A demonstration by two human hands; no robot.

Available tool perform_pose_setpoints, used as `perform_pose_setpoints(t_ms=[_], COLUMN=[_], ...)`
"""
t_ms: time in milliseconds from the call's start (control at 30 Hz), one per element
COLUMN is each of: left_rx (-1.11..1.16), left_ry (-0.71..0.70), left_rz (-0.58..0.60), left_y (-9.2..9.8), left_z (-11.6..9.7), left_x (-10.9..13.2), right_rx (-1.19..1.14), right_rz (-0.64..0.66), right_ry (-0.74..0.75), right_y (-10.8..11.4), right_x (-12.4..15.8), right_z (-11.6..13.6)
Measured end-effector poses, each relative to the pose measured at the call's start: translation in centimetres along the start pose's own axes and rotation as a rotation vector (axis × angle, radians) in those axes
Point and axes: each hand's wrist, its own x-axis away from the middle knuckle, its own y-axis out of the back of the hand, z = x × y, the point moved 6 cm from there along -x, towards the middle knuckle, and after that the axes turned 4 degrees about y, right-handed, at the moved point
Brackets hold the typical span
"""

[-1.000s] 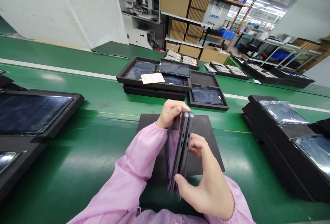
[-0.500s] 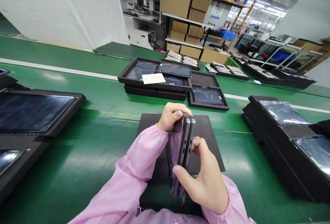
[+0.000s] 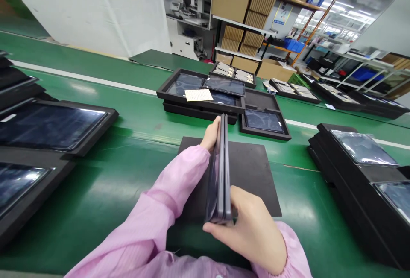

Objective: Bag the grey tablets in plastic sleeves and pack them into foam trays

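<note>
Two dark grey tablets point(image 3: 221, 171), pressed together face to back, stand on edge in front of me, their thin sides turned upward. My left hand point(image 3: 212, 134) grips them at the far end; most of its fingers are hidden behind the tablets. At the near end my right hand point(image 3: 253, 229) holds the pair, thumb on the near left corner and fingers on the right side. Glossy film or glass shows on the left tablet's face. Under them lies a flat black foam mat point(image 3: 251, 175).
Black foam trays with tablets stand stacked on the left point(image 3: 68, 156), on the right point(image 3: 358, 169) and ahead point(image 3: 205, 109). A sticker sheet point(image 3: 198, 95) lies on the front stack. Beside it is another tray point(image 3: 267, 137) with one tablet. All rest on a green bench point(image 3: 134, 192).
The tablets have turned, so a plain long edge now faces up instead of the edge with ports. My left hand has moved farther down the far end; my right hand has closed on the near corner.
</note>
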Motion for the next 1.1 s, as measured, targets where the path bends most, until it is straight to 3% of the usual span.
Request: perform_pose_setpoints(t_ms=[133, 267, 400, 567, 733, 1100], left_rx=[-0.017, -0.031, -0.019, 0.017, 0.022, 0.017], left_ry=[0.026, 0.065, 0.083, 0.068, 0.074, 0.030], left_rz=[-0.071, -0.098, -0.089, -0.087, -0.111, -0.106], left_y=[-0.2, -0.4, -0.4, -0.5, -0.6, -0.9], left_z=[-2.8, -3.1, -2.7, -3.0, -3.5, -3.9], left_x=[-1.6, -1.7, -1.6, -1.6, -1.3, -1.1], right_rx=[0.152, 0.115, -0.104, -0.359, -0.408, -0.394], right_rz=[0.308, 0.472, 0.465, 0.337, 0.302, 0.417], right_ry=[-0.139, -0.152, -0.027, 0.109, 0.137, 0.230], right_y=[-1.6, -1.5, -0.5, 0.7, 0.7, 1.1], right_x=[-1.5, -2.7, -3.1, -3.4, -3.8, -3.7], right_z=[-1.4, -2.6, -3.6, -4.1, -3.8, -3.2])
